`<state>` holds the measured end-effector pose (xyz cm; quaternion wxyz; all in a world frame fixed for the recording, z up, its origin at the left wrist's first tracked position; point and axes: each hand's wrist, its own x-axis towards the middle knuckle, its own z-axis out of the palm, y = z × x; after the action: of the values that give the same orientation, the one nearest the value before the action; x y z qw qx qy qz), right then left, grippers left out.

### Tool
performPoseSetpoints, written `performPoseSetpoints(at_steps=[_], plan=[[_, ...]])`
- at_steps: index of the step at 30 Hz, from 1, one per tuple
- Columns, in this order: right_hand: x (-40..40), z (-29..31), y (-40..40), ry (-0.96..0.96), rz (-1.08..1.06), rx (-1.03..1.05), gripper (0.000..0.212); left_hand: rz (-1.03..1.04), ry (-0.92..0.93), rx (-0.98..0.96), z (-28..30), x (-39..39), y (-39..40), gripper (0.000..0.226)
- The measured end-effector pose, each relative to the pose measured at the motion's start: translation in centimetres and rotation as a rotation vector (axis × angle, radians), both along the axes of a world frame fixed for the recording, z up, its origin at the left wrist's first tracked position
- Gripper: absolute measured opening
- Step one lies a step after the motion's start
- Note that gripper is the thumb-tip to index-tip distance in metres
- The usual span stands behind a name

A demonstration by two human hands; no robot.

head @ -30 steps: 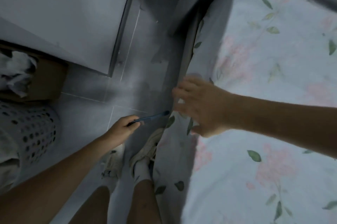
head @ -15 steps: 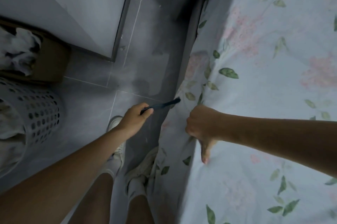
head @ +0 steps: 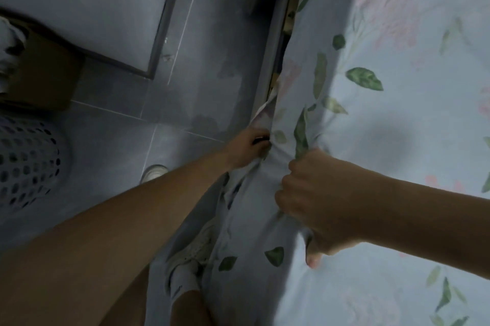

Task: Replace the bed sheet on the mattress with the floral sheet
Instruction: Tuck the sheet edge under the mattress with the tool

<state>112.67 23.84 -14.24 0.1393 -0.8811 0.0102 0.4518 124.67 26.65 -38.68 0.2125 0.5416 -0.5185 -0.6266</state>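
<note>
I am tucking the floral sheet point(head: 384, 140) along the mattress edge: my right hand point(head: 318, 203) is gripping bunched fabric, my left hand point(head: 246, 148) pinching a dark tool against it. Next I judge it needs pushing under.

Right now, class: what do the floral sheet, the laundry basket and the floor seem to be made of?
Floral sheet: soft woven cloth, probably cotton, matte; it bunches into folds where both hands grip it.
Laundry basket: pale moulded plastic, by its regular punched holes.
Floor: grey tile, slightly glossy, with straight grout lines.
</note>
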Motion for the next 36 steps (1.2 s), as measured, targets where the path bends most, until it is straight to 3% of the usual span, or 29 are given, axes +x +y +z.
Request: performPoseSetpoints(at_steps=[4, 6, 11, 14, 17, 20, 22, 25, 27, 30, 33, 34, 36], plan=[[-0.3, -0.8, 0.2, 0.039, -0.028, -0.002, 0.052, -0.311, -0.058, 0.059, -2.2, -1.7, -2.9, 0.025], [-0.3, -1.1, 0.2, 0.07, -0.033, -0.018, 0.055, -0.351, -0.073, 0.139, -1.7, -1.7, -3.5, 0.021], [0.3, -1.3, 0.2, 0.105, -0.008, -0.042, 0.066, -0.063, -0.06, 0.13, 0.4, 3.2, 0.9, 0.022], [1.4, -2.2, 0.3, 0.175, -0.023, -0.041, 0.068, 0.197, -0.06, 0.301, 2.7, 8.5, 7.2, 0.022], [2.3, -3.2, 0.1, 0.26, -0.02, -0.067, 0.077, 0.286, -0.078, 0.424, 5.2, 12.2, 13.1, 0.023], [1.7, -3.0, 2.8, 0.145, -0.009, -0.103, 0.085, 0.351, -0.046, 0.495, 6.2, 13.3, 16.8, 0.024], [0.9, -1.5, 7.9, 0.049, -0.112, -0.027, 0.085, 0.336, -0.056, 0.485, 6.6, 12.9, 18.1, 0.025], [0.1, -1.0, 15.9, 0.114, -0.188, 0.119, 0.074, 0.241, -0.094, 0.406, 6.6, 11.9, 19.4, 0.027], [-0.2, -2.2, 17.9, 0.172, -0.185, 0.072, 0.057, 0.228, -0.128, 0.342, 6.3, 11.5, 20.1, 0.025], [-0.8, -5.2, 18.0, 0.112, -0.015, -0.017, 0.022, 0.223, -0.211, 0.267, 5.4, 11.4, 20.8, 0.024], [-0.1, -7.0, 17.8, 0.18, 0.096, -0.091, 0.014, 0.163, -0.304, 0.208, 4.5, 11.1, 21.5, 0.028], [0.4, -7.2, 17.7, 0.209, 0.125, -0.052, 0.022, 0.164, -0.324, 0.204, 4.4, 10.8, 21.5, 0.029], [1.4, -7.2, 17.0, 0.31, 0.156, 0.044, 0.066, 0.186, -0.334, 0.202, 4.6, 10.3, 21.7, 0.027]])
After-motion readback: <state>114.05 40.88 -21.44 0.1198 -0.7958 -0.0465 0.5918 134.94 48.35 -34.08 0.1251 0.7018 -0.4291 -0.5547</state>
